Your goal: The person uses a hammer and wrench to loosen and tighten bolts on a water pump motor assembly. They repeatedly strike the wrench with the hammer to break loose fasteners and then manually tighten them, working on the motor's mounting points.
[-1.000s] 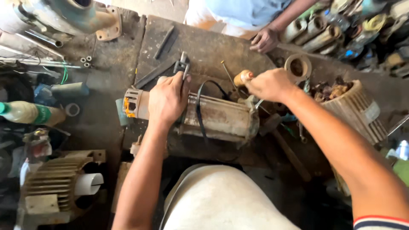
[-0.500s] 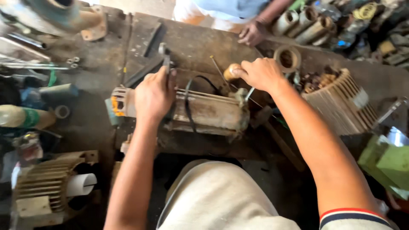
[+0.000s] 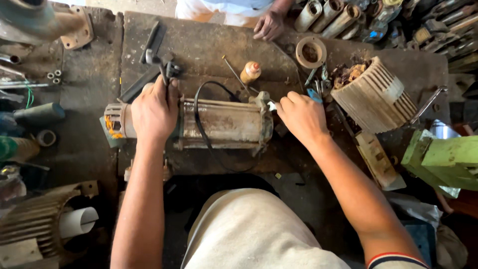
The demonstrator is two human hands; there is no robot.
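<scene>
Rusty motor (image 3: 224, 124) lay on its side mid-desk (image 3: 209, 40). Left hand (image 3: 155, 109) pressed flat, fingers spread, over motor's left end. Right hand (image 3: 301, 117) curled closed at motor's right end cap; grip contents unclear. Black cable (image 3: 201, 129) looped round motor. Small bottle (image 3: 250, 72) just behind. Ribbed housing (image 3: 373, 97) right. Another person's hand (image 3: 269, 25) rested at far desk edge.

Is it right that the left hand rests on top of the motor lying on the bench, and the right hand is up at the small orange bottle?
Not quite. The left hand does rest on the motor, but the right hand is at the motor's end, apart from the orange bottle. The head view shows this.
</scene>
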